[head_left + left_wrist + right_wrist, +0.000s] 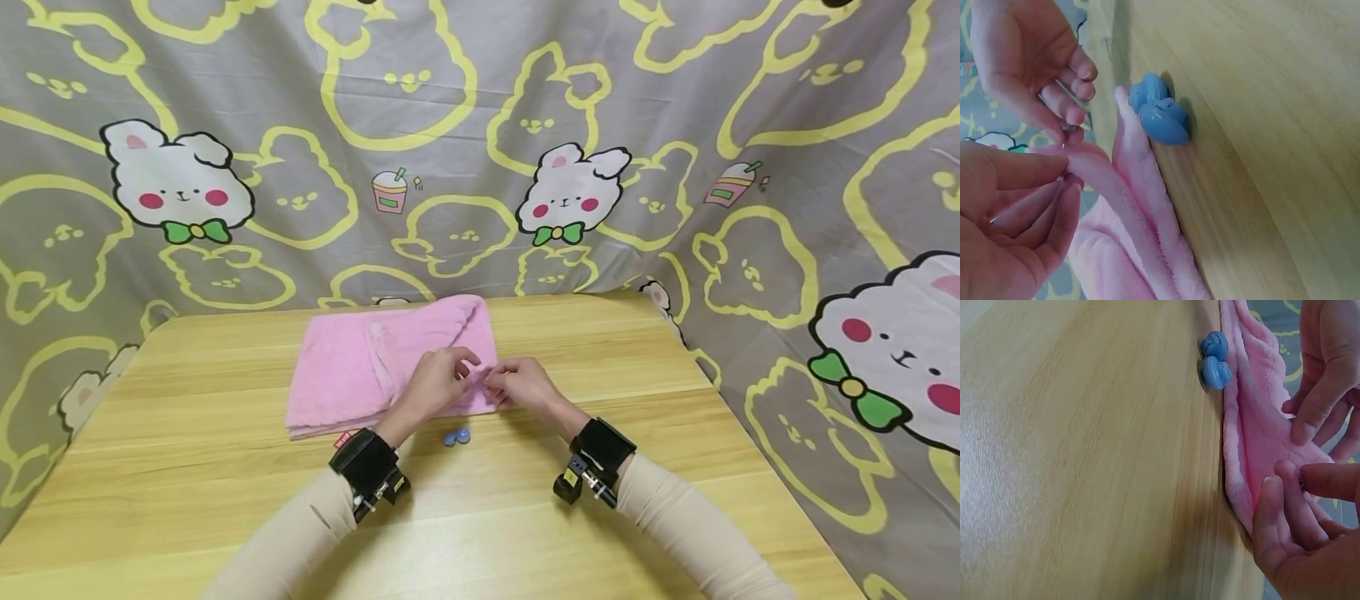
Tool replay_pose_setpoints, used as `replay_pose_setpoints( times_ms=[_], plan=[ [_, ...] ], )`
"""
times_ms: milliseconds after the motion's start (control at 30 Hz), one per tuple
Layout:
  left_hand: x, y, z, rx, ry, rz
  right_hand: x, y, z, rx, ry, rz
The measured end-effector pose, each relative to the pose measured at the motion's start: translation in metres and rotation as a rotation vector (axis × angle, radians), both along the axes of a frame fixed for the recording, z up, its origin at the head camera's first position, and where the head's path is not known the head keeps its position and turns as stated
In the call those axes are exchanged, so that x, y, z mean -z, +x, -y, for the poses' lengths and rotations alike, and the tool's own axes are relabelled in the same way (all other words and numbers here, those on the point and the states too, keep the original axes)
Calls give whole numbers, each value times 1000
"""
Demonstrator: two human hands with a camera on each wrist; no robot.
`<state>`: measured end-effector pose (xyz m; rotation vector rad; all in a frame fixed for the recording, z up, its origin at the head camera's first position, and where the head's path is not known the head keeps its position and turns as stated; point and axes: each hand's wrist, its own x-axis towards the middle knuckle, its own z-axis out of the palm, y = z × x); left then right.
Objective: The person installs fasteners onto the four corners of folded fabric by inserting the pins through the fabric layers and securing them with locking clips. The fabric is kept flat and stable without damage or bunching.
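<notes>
A folded pink fleece blanket (337, 367) lies at the back of the wooden table. My left hand (435, 379) pinches its near right corner, with the cloth raised between thumb and fingers (1054, 165). Just to the right, my right hand (528, 385) holds a small dark metal pin (1068, 128) between thumb and forefinger; its thin point meets the pinched cloth. In the right wrist view, fingers hide most of the pin. Two glossy blue rounded plastic pieces (1163, 122) rest side by side on the table, close to the blanket's near edge.
The wooden table (465, 533) extends toward me and to both sides. A grey curtain (450, 100) printed with rabbits hangs along the back and sides. A red tag (342, 440) sticks out of the blanket's near edge, beside my left wrist.
</notes>
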<state>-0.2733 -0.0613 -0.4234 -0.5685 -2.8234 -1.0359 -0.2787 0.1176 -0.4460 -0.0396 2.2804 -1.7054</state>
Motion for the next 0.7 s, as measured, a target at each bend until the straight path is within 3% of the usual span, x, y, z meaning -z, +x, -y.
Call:
replay_pose_setpoints(
  times_ms=[433, 700],
  plan=[
    [1, 2, -3, -37, 1, -75, -2, 1, 1, -9, -14, 16],
    [2, 2, -6, -51, -6, -135, -3, 0, 0, -3, -85, 50]
  ],
)
